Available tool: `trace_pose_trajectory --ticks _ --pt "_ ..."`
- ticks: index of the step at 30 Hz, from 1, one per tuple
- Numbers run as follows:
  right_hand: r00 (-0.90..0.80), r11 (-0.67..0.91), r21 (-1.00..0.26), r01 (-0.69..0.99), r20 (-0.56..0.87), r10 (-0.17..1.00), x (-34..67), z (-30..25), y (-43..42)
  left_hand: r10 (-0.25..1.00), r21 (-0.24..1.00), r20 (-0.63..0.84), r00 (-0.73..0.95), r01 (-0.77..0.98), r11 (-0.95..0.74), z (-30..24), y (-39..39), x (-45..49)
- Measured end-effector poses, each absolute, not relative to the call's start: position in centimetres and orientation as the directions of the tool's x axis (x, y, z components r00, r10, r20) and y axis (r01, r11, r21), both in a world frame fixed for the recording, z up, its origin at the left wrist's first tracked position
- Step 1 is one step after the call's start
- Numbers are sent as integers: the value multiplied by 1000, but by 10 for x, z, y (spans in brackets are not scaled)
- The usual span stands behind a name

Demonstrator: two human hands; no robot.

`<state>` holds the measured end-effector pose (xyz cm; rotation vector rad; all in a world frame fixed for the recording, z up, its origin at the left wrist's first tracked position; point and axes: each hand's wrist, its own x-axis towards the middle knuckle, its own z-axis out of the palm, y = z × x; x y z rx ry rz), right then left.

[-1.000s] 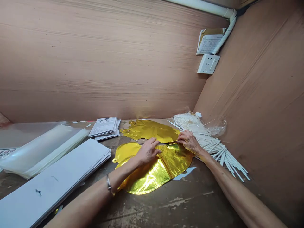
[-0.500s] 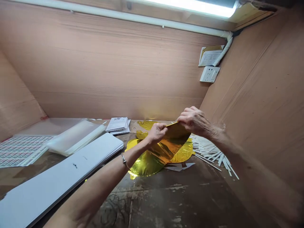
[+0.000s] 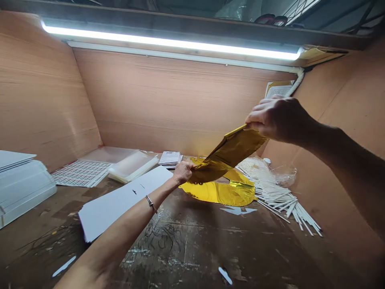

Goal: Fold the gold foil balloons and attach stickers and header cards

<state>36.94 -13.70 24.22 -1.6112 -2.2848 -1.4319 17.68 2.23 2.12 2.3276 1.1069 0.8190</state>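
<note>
A flat, folded gold foil balloon (image 3: 231, 154) is stretched slantwise above the table between both hands. My left hand (image 3: 183, 172), with a bracelet on the wrist, is closed on its lower left end. Higher up, my right hand (image 3: 273, 118) grips the upper right end, its fingers pinched over the edge. Below the held piece, another gold foil balloon (image 3: 218, 194) lies flat on the table, partly covered from view. Whether more pieces lie under it I cannot tell.
Many white straws (image 3: 285, 200) lie spread at the right by clear plastic. To the left are a long white card stack (image 3: 126, 200), clear plastic sleeves (image 3: 134, 166), printed sheets (image 3: 81, 172) and small printed cards (image 3: 170, 157). Paper scraps (image 3: 225, 275) dot the brown table (image 3: 192, 249).
My right hand has risen up and to the right, lifting the foil balloon and drawing it out longer. The left hand still grips its other end. The view has tilted up and turned left.
</note>
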Motion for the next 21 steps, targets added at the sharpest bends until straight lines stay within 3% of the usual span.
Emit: trace_pose_trajectory --ticks 3,6,8,10,11,13,18,21 --pt "-517 115 637 762 492 700 361 199 -171 733 239 413 541 712 -660 13 22 166" --pt "-446 133 551 824 485 752 354 117 -203 791 201 425 439 807 -556 -6 17 159" --pt "-444 171 522 836 458 770 350 56 -220 857 285 379 348 838 -466 -21 13 158" --pt "-477 242 490 837 439 762 346 1 -231 952 563 262 159 776 -284 -37 10 160" --pt "-477 264 465 845 434 764 344 -21 -235 985 717 162 52 680 -153 -43 9 162" --pt "-431 260 397 880 438 789 340 -54 -241 995 896 -36 -88 438 71 -53 6 169" --pt "-388 300 251 920 492 780 336 -84 -248 950 962 -272 -155 -38 269 -62 -3 192" --pt "-340 311 147 939 541 770 338 -85 -252 924 936 -353 -148 -47 350 -65 -6 198"
